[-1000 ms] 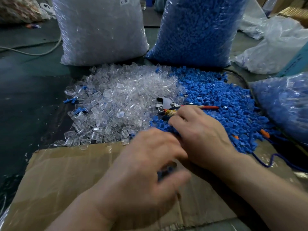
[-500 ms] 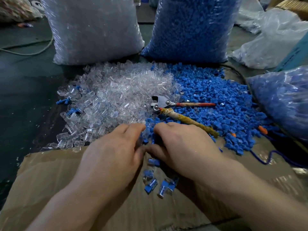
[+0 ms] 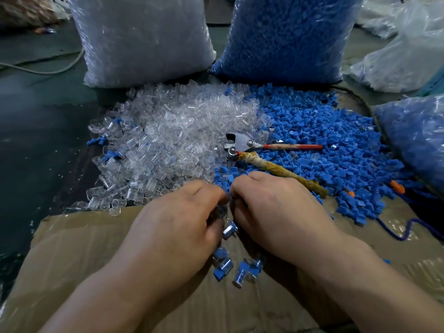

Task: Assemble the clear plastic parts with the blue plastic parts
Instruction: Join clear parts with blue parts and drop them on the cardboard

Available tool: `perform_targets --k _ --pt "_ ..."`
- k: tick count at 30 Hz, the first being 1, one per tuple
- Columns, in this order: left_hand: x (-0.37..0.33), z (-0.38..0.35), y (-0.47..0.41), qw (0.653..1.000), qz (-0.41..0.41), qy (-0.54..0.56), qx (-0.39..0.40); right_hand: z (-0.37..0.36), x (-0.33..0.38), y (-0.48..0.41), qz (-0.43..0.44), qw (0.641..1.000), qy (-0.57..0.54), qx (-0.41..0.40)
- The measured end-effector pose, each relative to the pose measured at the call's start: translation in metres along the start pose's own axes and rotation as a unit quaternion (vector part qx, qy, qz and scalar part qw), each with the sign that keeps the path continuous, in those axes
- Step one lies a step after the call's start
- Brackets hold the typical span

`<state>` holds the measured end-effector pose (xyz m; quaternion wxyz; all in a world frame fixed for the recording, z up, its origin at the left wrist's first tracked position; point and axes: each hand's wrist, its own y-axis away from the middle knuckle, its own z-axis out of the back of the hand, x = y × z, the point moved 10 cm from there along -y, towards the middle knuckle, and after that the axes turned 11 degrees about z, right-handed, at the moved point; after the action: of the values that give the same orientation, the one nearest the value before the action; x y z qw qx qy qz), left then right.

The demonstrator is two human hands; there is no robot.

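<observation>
Hands [image 3: 177, 227] [image 3: 274, 212] knuckle to knuckle | fingers curled, grip hidden | assembled pieces [image 3: 230, 265] on cardboard [image 3: 72, 248] beneath

A loose heap of clear plastic parts [image 3: 173, 140] lies just beyond the cardboard sheet's [image 3: 72, 248] far edge, touching a heap of blue plastic parts [image 3: 336, 145] on its right. A few joined clear-and-blue pieces [image 3: 237, 267] lie tumbled on the cardboard's middle.

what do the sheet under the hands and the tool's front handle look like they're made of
The sheet looks like brown corrugated cardboard: matte, creased, with a raw edge. The tool's front handle seems wrapped in stained yellowish cloth or tape, rough and lumpy; what is under the wrap is hidden.
</observation>
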<state>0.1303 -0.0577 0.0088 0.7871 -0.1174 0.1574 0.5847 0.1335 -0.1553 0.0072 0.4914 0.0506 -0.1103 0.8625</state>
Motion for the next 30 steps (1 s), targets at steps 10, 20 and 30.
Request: perform_targets --k 10,20,30 --pt "0.018 0.000 -0.001 0.965 0.040 0.255 0.045 0.013 -0.011 0.007 -0.047 0.997 -0.060 -0.011" --pt "0.012 -0.018 0.000 0.927 0.030 0.343 0.147 0.002 -0.011 0.013 -0.066 0.986 -0.148 0.034" --pt "0.027 -0.013 -0.007 0.883 0.088 0.459 0.043 -0.006 -0.030 0.021 -0.184 0.839 -0.507 -0.072"
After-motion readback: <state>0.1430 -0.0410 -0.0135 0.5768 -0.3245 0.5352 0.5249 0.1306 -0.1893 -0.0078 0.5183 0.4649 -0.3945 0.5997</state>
